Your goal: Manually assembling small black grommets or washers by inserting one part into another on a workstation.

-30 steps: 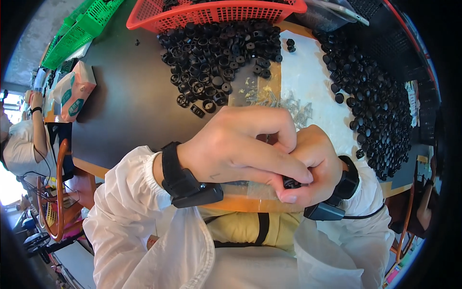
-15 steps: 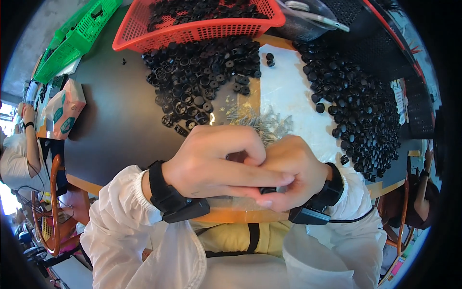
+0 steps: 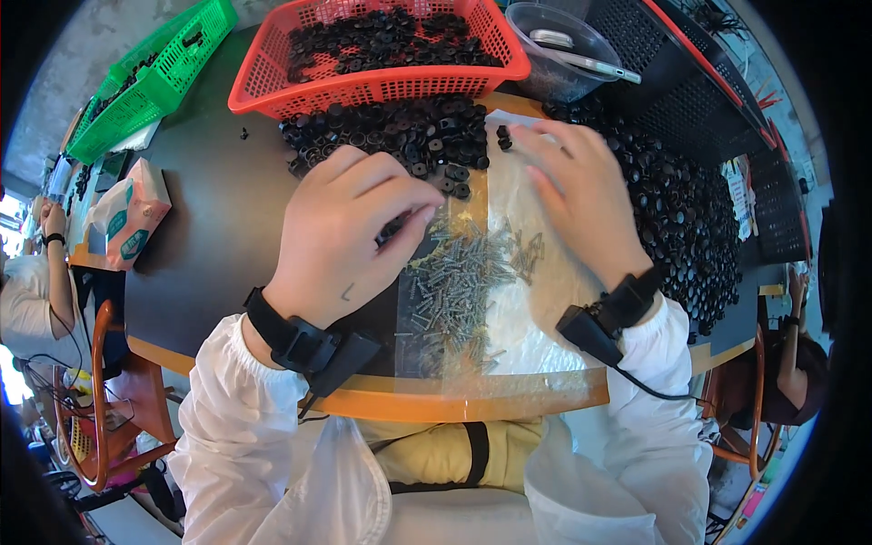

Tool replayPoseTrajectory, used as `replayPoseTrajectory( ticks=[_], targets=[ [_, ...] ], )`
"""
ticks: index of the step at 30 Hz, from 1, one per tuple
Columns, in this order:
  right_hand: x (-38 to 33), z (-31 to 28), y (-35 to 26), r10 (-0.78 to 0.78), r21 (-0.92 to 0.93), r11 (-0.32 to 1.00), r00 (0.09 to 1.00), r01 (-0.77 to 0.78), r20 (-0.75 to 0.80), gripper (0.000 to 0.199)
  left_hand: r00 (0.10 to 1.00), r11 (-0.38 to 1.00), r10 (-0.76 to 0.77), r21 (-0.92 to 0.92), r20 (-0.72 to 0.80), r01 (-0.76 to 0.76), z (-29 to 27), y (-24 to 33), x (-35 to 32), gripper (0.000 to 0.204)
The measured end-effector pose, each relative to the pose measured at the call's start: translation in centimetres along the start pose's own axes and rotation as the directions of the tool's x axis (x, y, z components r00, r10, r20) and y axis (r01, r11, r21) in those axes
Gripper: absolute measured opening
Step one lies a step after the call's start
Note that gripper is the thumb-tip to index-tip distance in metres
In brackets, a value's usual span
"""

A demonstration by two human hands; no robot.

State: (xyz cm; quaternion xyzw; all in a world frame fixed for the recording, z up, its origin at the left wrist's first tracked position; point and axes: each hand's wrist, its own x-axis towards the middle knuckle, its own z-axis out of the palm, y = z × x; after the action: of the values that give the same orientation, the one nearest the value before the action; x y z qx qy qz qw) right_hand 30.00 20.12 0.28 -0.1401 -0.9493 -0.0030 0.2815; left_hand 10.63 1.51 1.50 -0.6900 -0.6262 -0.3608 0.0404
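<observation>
My left hand (image 3: 350,232) is closed, its fingers curled and the thumb pressed toward them. Between them shows a small black plastic part (image 3: 391,229), mostly hidden. This hand hovers at the near edge of a heap of black ring-shaped plastic parts (image 3: 381,132). My right hand (image 3: 581,195) reaches out over the white sheet (image 3: 518,204) with its fingers apart. Its fingertips are beside a pair of small black pieces (image 3: 504,138), and I see nothing held in it. Between and below the hands lies a spread of silver screws (image 3: 454,291).
A red basket (image 3: 381,91) of black parts stands at the back, beside a clear tub (image 3: 554,77). Many black caps (image 3: 686,213) pile up on the right before black crates (image 3: 708,109). On the left are a tissue pack (image 3: 136,213) and a green basket (image 3: 154,82). People sit at both sides.
My hands were together near the table's front edge, with a small black part between them. They have separated: the left moved up and left, the right forward to the pair of black pieces.
</observation>
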Motion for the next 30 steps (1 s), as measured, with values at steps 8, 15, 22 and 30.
replayPoseTrajectory(
  ticks=[8, 15, 22, 30],
  targets=[
    [0.7, 1.7, -0.7, 0.017, 0.132, 0.991, 1.000, -0.018, 0.008, 0.018, 0.980, 0.996, 0.084, 0.021, 0.178, -0.089, 0.2, -0.4, -0.5, 0.015],
    [0.1, 1.7, -1.2, 0.236, 0.315, 0.914, 0.967, -0.254, 0.095, 0.015, 0.973, 0.999, 0.031, 0.001, 0.230, -0.033, 0.7, -0.6, -0.6, 0.015],
    [-1.0, 0.3, -3.0, 0.311, 0.650, 0.676, 0.934, -0.346, 0.174, 0.020, 0.976, 1.000, 0.018, -0.008, 0.219, -0.016, 0.9, -0.6, -0.6, 0.014],
    [-1.0, -0.1, -4.3, 0.279, 0.678, 0.628, 0.924, -0.382, 0.261, 0.024, 0.980, 0.997, 0.042, -0.070, 0.197, -0.029, 1.2, -1.0, -0.7, 0.014]
  ],
)
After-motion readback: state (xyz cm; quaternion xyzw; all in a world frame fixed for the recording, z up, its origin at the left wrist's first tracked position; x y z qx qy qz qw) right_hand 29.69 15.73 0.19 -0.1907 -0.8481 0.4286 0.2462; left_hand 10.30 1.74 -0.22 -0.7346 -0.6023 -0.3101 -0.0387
